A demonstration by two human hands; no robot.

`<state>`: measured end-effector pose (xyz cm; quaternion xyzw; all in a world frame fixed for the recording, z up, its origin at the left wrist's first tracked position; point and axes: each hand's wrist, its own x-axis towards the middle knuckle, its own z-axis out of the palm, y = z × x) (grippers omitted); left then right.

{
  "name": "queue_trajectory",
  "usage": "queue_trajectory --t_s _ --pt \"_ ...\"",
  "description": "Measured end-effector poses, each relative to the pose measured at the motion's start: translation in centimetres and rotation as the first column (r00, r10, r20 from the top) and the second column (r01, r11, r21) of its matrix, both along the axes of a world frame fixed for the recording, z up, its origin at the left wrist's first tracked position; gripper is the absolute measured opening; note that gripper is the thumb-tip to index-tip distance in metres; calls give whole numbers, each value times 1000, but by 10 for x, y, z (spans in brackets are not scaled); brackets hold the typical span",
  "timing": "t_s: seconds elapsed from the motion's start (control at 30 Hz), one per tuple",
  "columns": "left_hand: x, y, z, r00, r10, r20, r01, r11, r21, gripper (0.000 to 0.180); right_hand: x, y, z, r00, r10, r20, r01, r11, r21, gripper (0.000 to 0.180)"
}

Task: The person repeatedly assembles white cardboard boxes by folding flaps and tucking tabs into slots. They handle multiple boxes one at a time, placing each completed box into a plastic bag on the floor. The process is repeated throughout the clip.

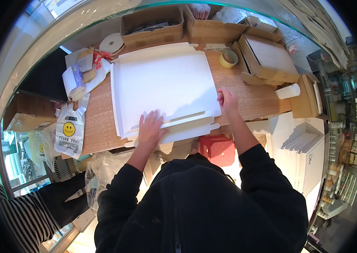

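A large white cardboard blank (165,84) lies on the wooden table in front of me, with raised folds along its left and near edges. My left hand (150,128) rests flat on its near edge, fingers spread over the fold. At the right edge of the blank, my right hand (228,101) has its fingers bent and pinched against the cardboard rim. Part of the near flap (187,131) sticks out past the fold toward me.
Cardboard boxes (153,33) line the table's back; another box (267,57) is at right, beside a tape roll (229,58) and a white cylinder (288,91). A plastic bag (69,130) hangs over the left edge. A red stool (217,151) stands below. A person's striped sleeve (22,215) shows lower left.
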<state>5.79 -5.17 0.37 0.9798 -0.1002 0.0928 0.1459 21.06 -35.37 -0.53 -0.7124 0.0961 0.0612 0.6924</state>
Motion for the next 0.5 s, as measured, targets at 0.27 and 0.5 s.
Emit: queue_trajectory --t_s 0.27,0.5 --pt "-36 24 82 954 -280 107 285 958 -33 42 30 -42 61 925 241 -295 -108 909 402 37" --pt "-53 28 97 939 107 326 -60 987 -152 41 -52 -54 78 856 484 -183 -328 781 531 34"
